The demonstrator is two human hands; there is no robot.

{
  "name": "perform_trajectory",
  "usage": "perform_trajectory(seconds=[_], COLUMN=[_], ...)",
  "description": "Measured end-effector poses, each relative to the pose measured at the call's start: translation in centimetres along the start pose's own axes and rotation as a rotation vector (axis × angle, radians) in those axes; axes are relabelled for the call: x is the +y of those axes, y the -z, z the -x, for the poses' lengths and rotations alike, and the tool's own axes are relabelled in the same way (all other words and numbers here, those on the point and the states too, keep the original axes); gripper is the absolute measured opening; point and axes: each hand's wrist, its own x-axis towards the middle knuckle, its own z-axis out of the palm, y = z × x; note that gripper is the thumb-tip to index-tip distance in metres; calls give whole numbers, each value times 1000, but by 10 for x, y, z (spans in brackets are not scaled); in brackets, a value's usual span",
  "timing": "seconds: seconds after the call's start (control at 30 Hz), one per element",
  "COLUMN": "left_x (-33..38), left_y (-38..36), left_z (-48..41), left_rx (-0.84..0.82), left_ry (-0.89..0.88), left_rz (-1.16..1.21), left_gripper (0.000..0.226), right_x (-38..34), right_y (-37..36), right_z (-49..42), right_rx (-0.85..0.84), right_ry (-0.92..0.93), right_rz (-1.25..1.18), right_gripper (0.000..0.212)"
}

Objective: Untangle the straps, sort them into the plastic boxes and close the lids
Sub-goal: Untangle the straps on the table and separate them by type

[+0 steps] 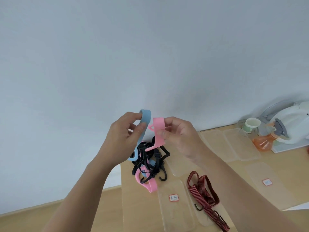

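My left hand (123, 139) pinches a light blue strap (144, 124) that curves down to a looped end. My right hand (180, 138) pinches a pink strap (158, 133), held up beside the blue one above the table. Below them lies a tangle of black straps with hooks (150, 161) mixed with another pink strap (151, 185) and a bit of blue. A red-and-black striped bungee cord (204, 193) lies in a clear plastic box (194, 205). A clear lid with a red-edged label (173, 197) lies to its left.
More clear boxes or lids (237, 144) lie at the back right, one with a label (267, 182). A paper cup (251, 125), an orange spray bottle (265, 141) and a white object (291, 124) stand at the far right. The wooden table's left edge (122, 190) drops to the floor.
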Motion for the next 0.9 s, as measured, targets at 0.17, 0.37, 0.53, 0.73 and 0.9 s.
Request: perform_trajectory(seconds=[0.17,0.37,0.53,0.73,0.9], left_x=[30,54,73,114,137], left_y=[6,-31,-96,-182,-258], left_z=[-2,6,14,30,48], left_rx=[-83,-135,-146,-148,-154], left_ry=[-42,-107,-200,-117,-49], left_rz=[80,53,50,378,471], left_gripper=[26,16,22,20,27], right_x=[-25,-37,-34,-35,-29], right_y=[18,59,113,193,264], right_z=[12,52,96,139,179], right_rx=[37,155,308,441,279], right_ry=[57,104,126,123,30], right_rz=[-6,78,250,125,31], right_gripper=[18,12,14,30,24])
